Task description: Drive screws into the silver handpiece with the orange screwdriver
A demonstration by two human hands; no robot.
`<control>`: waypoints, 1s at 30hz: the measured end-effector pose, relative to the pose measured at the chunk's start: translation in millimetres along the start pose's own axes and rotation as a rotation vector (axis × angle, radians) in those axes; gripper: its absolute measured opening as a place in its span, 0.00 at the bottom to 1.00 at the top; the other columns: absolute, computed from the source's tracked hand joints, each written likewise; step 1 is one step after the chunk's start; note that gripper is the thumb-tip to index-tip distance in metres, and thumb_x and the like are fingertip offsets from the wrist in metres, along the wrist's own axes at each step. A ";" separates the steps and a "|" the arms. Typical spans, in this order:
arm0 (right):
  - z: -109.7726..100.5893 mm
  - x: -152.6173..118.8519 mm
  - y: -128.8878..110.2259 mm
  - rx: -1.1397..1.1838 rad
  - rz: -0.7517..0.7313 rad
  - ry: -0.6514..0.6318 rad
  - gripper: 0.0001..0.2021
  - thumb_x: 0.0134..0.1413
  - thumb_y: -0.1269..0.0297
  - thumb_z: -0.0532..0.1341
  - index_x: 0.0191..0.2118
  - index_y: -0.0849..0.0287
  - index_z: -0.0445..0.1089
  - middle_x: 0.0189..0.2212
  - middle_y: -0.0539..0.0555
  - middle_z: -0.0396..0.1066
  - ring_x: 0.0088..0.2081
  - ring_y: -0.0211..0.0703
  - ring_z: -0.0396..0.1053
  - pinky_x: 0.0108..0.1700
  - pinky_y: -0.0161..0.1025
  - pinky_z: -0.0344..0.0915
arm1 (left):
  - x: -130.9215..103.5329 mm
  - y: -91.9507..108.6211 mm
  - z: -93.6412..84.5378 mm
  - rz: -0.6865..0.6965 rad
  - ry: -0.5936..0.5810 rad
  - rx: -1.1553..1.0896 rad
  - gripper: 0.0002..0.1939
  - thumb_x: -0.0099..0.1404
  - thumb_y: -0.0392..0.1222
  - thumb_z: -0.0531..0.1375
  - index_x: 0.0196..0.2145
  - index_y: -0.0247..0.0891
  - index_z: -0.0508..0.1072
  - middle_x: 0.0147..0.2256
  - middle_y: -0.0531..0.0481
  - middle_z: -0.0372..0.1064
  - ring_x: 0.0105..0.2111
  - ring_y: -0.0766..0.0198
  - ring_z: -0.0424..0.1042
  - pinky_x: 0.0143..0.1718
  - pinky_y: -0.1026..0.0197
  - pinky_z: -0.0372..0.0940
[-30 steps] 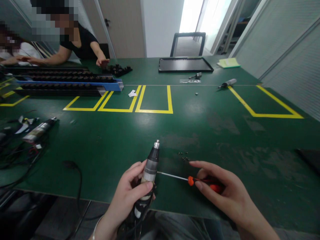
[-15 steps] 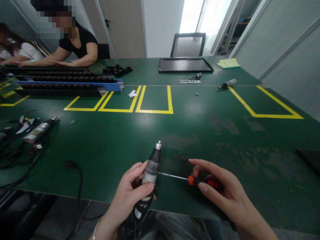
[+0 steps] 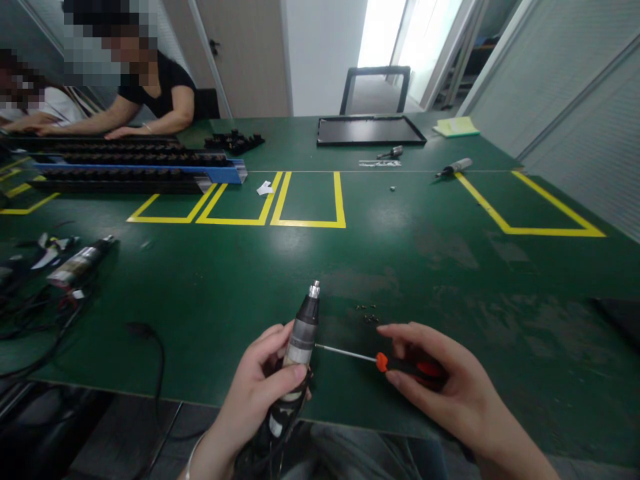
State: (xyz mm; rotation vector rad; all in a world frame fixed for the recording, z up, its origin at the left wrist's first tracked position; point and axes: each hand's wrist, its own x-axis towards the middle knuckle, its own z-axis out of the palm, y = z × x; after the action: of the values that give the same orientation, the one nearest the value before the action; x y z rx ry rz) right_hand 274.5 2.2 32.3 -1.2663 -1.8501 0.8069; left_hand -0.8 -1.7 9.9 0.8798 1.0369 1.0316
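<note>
An electric screwdriver (image 3: 301,340) with a black nose and silver tip points up and away, wrapped in the fingers of my left hand (image 3: 265,380). My right hand (image 3: 445,380) holds a red and black hand screwdriver (image 3: 400,367) by its handle, the index finger stretched out above it. The thin shaft points left, and its tip meets the side of the electric screwdriver's body. Several tiny screws (image 3: 370,319) lie on the green table (image 3: 225,287) just beyond my right fingertips.
Blue and black rails (image 3: 230,171) lie at the back left, near two people (image 3: 160,93). Another electric screwdriver (image 3: 80,263) and cables lie left. Farther back are a black tray (image 3: 371,131), a grey tool (image 3: 454,168) and yellow notes (image 3: 457,127).
My right thumb has moved slightly left along the red and black screwdriver's handle. The electric screwdriver in my left hand has shifted slightly left.
</note>
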 end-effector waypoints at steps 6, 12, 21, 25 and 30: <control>-0.2 2.8 1.4 0.072 0.062 -0.127 0.18 0.64 0.66 0.60 0.58 0.54 0.72 0.35 0.53 0.76 0.33 0.43 0.75 0.35 0.37 0.72 | 1.2 0.8 -0.2 -0.011 0.010 0.011 0.22 0.57 0.45 0.73 0.50 0.43 0.83 0.36 0.51 0.67 0.27 0.62 0.74 0.25 0.61 0.73; 0.7 2.4 4.1 0.043 0.187 -0.179 0.15 0.68 0.63 0.56 0.55 0.58 0.74 0.23 0.48 0.71 0.22 0.39 0.68 0.24 0.33 0.64 | 0.2 2.1 0.5 -0.010 0.001 0.012 0.22 0.57 0.45 0.73 0.50 0.43 0.83 0.36 0.51 0.67 0.26 0.62 0.74 0.25 0.61 0.73; 1.3 2.0 -0.2 -0.014 0.023 -0.018 0.19 0.55 0.73 0.64 0.52 0.53 0.76 0.31 0.49 0.74 0.30 0.40 0.76 0.34 0.33 0.72 | 0.4 -1.2 0.3 -0.005 0.013 0.005 0.22 0.57 0.44 0.73 0.50 0.43 0.83 0.36 0.51 0.67 0.26 0.62 0.74 0.24 0.61 0.73; 0.2 3.8 -0.6 -0.053 -0.026 -0.039 0.22 0.54 0.74 0.65 0.54 0.49 0.75 0.34 0.49 0.74 0.33 0.41 0.76 0.37 0.34 0.72 | 0.4 -1.0 0.2 -0.004 0.001 0.005 0.21 0.57 0.44 0.73 0.49 0.43 0.83 0.36 0.51 0.66 0.27 0.62 0.73 0.25 0.61 0.73; 0.2 5.5 0.8 0.023 0.088 -0.043 0.16 0.64 0.64 0.60 0.55 0.54 0.74 0.30 0.50 0.76 0.27 0.40 0.73 0.29 0.34 0.69 | 0.8 0.7 0.7 -0.007 0.019 0.036 0.21 0.56 0.44 0.74 0.48 0.46 0.84 0.40 0.50 0.65 0.29 0.62 0.72 0.26 0.61 0.75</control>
State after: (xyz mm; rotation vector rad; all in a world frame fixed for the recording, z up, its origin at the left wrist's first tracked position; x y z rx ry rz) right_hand 273.4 7.7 32.7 -1.3330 -1.8241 0.9061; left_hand -0.1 -0.8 10.6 0.8965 1.0763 1.0197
